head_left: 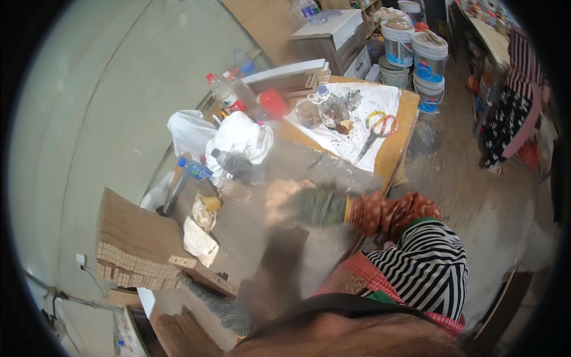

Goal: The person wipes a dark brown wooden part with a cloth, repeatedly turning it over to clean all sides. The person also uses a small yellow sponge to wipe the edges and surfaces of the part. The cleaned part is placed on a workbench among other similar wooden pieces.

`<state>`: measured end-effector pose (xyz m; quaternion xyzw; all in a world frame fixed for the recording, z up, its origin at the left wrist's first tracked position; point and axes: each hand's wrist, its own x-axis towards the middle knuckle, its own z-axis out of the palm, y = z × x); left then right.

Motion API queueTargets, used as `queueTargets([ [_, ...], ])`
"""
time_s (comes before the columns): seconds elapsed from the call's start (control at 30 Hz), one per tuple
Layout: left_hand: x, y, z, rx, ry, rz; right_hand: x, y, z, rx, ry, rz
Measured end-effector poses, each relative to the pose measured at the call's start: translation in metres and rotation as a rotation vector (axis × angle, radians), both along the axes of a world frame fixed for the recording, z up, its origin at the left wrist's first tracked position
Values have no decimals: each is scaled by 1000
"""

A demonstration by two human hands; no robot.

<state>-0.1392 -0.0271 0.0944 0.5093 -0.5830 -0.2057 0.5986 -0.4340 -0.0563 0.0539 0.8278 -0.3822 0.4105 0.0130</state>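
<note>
One handling step, apparently: held right hand [306, 208] beside blurred brown piece [281, 256]; couldn't tell either hand's finger grip; next likely called for firm hold.

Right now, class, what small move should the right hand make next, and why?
Perhaps pause the gloved right hand and steady it above the table: it looks blurred, as does the dark brown piece below it in the picture, and I cannot tell whether they touch. A brief stop would likely make contact easier to control.
</note>
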Motion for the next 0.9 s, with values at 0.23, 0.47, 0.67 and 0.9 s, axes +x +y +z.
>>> queueTargets([
  [0.23, -97, 14, -42, 229, -310, 85, -300, -60, -19, 387, -35, -837],
  [0.47, -147, 26, -59, 387, -517, 72, -406, -104, -42, 432, -49, -1011],
  [0.67, -175, 31, -65, 458, -659, 31, -419, -134, -43, 568, 148, -955],
  [0.9, -194, 23, -70, 488, -761, -12, -421, -138, -21, 667, 331, -882],
])
